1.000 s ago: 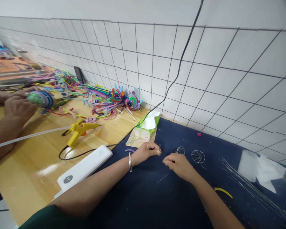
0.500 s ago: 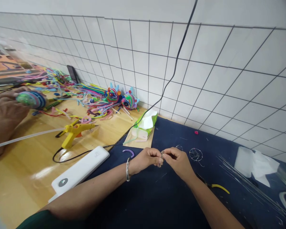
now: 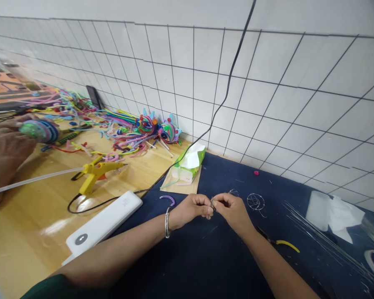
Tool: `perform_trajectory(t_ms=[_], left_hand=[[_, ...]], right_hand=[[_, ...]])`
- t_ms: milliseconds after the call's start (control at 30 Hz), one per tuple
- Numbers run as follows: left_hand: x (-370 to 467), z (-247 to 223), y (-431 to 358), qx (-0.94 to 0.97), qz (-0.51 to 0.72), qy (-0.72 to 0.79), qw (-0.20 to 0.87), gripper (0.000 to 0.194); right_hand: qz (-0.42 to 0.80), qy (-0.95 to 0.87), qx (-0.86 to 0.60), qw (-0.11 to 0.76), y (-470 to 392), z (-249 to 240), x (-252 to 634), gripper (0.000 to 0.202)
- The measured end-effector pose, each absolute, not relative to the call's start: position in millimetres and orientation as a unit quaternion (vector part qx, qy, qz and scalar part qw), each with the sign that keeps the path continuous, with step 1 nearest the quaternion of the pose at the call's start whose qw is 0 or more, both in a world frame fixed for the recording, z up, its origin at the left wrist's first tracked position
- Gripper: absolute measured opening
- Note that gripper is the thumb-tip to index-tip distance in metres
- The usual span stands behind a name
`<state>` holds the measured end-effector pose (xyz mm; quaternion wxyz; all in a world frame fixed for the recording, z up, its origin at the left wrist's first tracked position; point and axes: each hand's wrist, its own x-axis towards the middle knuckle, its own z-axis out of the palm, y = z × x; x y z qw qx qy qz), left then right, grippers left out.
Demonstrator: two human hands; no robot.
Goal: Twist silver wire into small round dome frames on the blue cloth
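Observation:
My left hand [image 3: 202, 207] and my right hand [image 3: 227, 207] meet fingertip to fingertip above a dark blue cloth [image 3: 187, 265]. Both are closed in a pinch on a small, grey, wire-like piece [image 3: 212, 203], mostly hidden by the fingers. Just beyond my right hand, a round wire ring with thin strands across it [image 3: 256, 202] lies on the cloth, and a second wire shape [image 3: 233, 192] is partly covered by that hand. Pliers with a yellow handle [image 3: 287, 245] rest beside my right forearm. A purple curved piece [image 3: 168, 200] is near my left wrist.
Loose straight wires [image 3: 318, 232] and a clear plastic box [image 3: 318, 210] are at right. At left are a white power bank [image 3: 106, 222], a yellow glue gun [image 3: 96, 174], a tissue pack [image 3: 191, 160] and a black cable [image 3: 216, 114]. Another person's hands hold a striped ball [image 3: 40, 131].
My hands stay together in nearly the same pinch, with only slight finger movement. The whole view has shifted very slightly; the other person's hands have moved a little left.

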<state>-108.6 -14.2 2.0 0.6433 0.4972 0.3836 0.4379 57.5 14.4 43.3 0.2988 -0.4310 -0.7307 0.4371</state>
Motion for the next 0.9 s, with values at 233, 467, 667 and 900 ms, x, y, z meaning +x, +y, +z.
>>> perform_trajectory(t_ms=[233,467,667,900], left_hand=[[-108.6,2.5,-14.9,0.501,0.433,0.381,0.645,0.019],[-108.7,-0.7,-14.1,0.498,0.43,0.383,0.648,0.019],[-109.3,-2.8,-13.3,0.494,0.43,0.384,0.651,0.02],[-106.8,-2.1,-14.2,0.483,0.429,0.381,0.661,0.02]], right_hand=[[0.438,-0.731,-0.431,0.297,14.0,46.4,57.4,0.012],[0.432,-0.736,-0.429,0.297,15.1,44.5,56.2,0.013],[0.433,-0.737,-0.429,0.292,15.5,43.4,57.3,0.013],[0.413,-0.743,-0.432,0.3,13.1,43.6,55.6,0.011]])
